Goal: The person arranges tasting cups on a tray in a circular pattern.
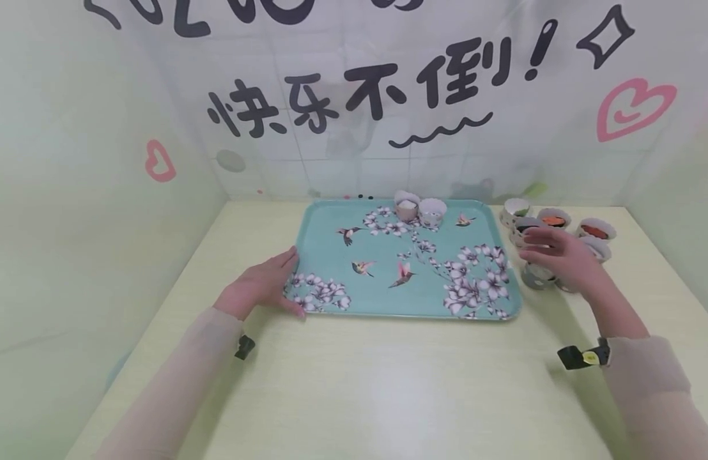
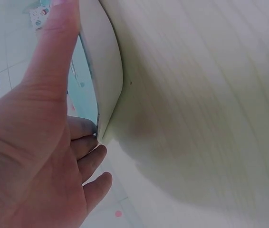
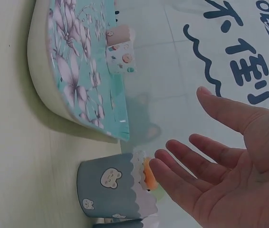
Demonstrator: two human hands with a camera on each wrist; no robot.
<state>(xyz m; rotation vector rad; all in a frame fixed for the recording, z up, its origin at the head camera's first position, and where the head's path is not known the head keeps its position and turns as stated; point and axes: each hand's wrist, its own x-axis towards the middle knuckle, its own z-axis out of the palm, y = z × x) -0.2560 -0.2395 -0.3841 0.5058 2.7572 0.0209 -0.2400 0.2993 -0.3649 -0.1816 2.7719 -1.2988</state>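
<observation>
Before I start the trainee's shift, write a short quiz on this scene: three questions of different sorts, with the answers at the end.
1. Multiple choice: how many cups stand on the tray?
A) one
B) two
C) five

2. True or false: the right hand is gripping one of the cups.

3. Short answer: which hand touches the tray, and at which side of it as the head camera sees it?

Key:
1. B: two, side by side near the far edge.
2. False: in the right wrist view its fingers are apart and hold nothing.
3. The left hand, at the left side, by the near corner.
</observation>
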